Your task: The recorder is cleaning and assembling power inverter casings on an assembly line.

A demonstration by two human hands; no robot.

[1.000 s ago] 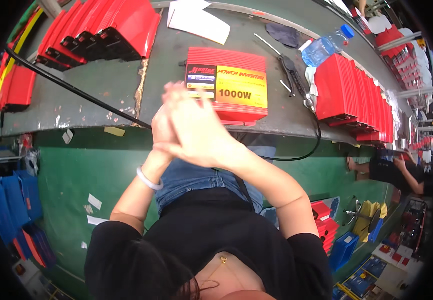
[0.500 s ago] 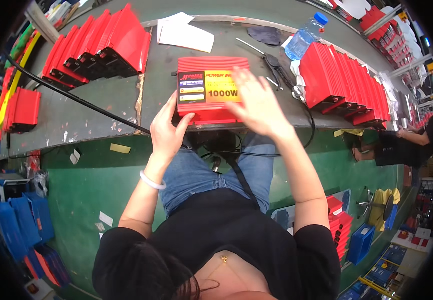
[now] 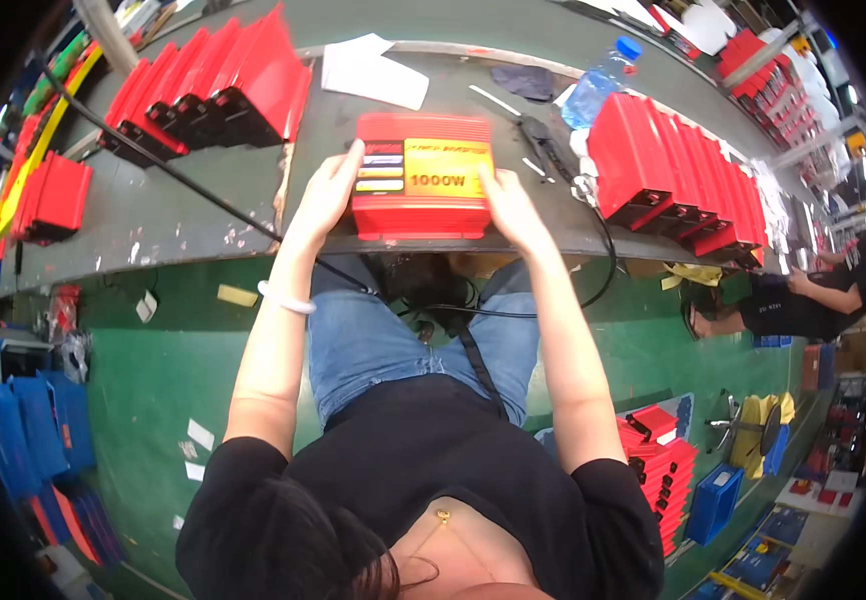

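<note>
A red power inverter (image 3: 423, 218) with a yellow and dark label on its top is at the workbench's near edge, in front of me. My left hand (image 3: 325, 200) grips its left side, with the fingers along the edge. On its right side my right hand (image 3: 513, 205) holds the opposite edge, slightly smeared by motion. Beyond the inverter and to its right lie a soldering-iron-like tool with a dark handle (image 3: 543, 145) and a black cable (image 3: 608, 250). I cannot tell whether the inverter rests on the bench or is slightly raised.
Red inverters stand in a row at the left (image 3: 253, 85) and another at the right (image 3: 633, 160). White paper (image 3: 378, 75) and a water bottle (image 3: 598, 90) are at the back. A black cable (image 3: 168, 170) crosses the left side. A co-worker (image 3: 823, 290) is at far right.
My right hand has moved from over the label to the inverter's right side. My left hand has shifted up along the left side. Both now hold the inverter.
</note>
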